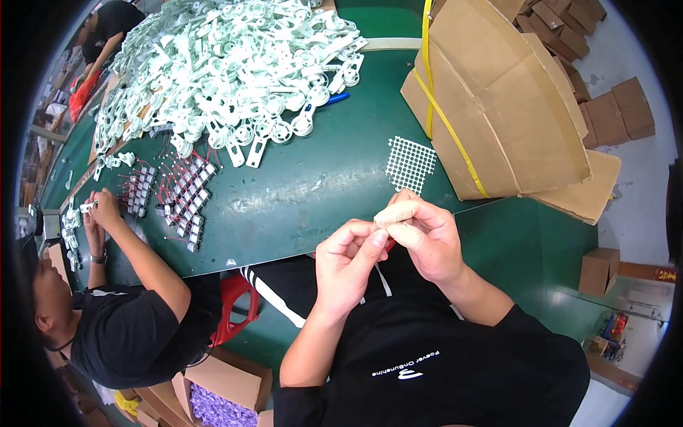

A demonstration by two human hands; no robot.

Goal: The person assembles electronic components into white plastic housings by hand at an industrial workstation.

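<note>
The left hand [346,267] and right hand [434,245] are meeting at the table's [284,206] edge, seemingly steadying each other. Their fingertips are bunching close; whether they are pinching something small, I cannot tell. Tan tape [400,212] is covering 2 right digits, perhaps as padding. The grid [411,165] is lying beyond, probably for easy reach.

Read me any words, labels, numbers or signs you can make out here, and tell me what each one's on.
Wearer's black T-shirt: white lettering above a white logo on the front; I won't copy the wording.
Co-worker's black T-shirt: a white mark, too small to read.
Red panel at the far right: yellow marks, too small to read.
</note>
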